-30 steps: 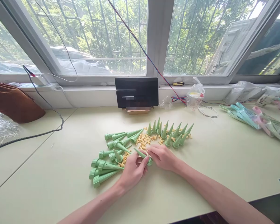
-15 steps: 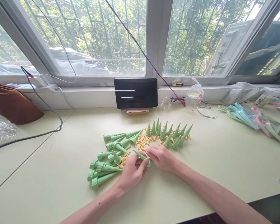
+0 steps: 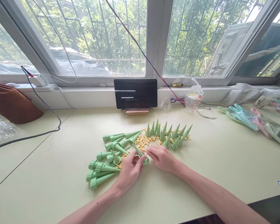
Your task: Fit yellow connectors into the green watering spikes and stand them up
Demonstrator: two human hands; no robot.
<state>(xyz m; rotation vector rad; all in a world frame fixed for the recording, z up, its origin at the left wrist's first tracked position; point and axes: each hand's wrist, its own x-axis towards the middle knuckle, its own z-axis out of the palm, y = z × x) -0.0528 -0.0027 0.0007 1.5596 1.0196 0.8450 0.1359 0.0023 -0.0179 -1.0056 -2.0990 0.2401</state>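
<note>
My left hand (image 3: 130, 169) is closed around the wide end of a green plastic spike (image 3: 138, 150), whose point leans up and to the left. My right hand (image 3: 162, 158) is just right of the spike, thumb and fingers pinched together; whatever they hold, if anything, is too small to make out. Beyond both hands lies a heap of small yellow plugs (image 3: 143, 141). Several green spikes lie on their sides to the left, among them a capped spike (image 3: 104, 181). Behind my right hand, more green spikes (image 3: 162, 133) stand upright with points up, yellow plugs scattered among them.
A dark tablet (image 3: 136, 93) leans on a stand by the window. Along the back are a bagged cup (image 3: 193, 98), a coiled white cable (image 3: 206, 112) and bagged straps (image 3: 245, 115). A black cable (image 3: 37, 134) crosses the left side, near a brown bag (image 3: 14, 104).
My left hand has shifted slightly left with the green spike, which now points more upward and sits apart from my right fingers. My right hand has barely moved.
</note>
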